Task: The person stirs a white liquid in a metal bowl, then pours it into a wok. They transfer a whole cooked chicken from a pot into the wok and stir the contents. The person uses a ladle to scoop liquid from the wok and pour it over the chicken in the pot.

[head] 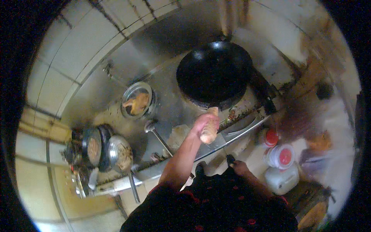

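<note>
My left hand [206, 124] is closed around the cloth-wrapped handle [209, 136] of a large black wok [214, 72], which sits on the stove at the upper middle. My right hand [240, 167] hangs low beside my dark clothing; whether it holds anything cannot be told. To the left of the wok a metal bowl [123, 108] holds yellowish food, perhaps poultry [138, 103]. A long-handled ladle [158, 136] lies on the steel worktop [165, 107], its handle reaching towards my left forearm.
Pans stand at the left end, with a perforated strainer [116, 148] holding food beside them. A metal rail [232, 140] edges the worktop. Right of me are a whitish plastic container [281, 178] and tubs with red lids [285, 156]. A tiled wall [89, 26] rises behind.
</note>
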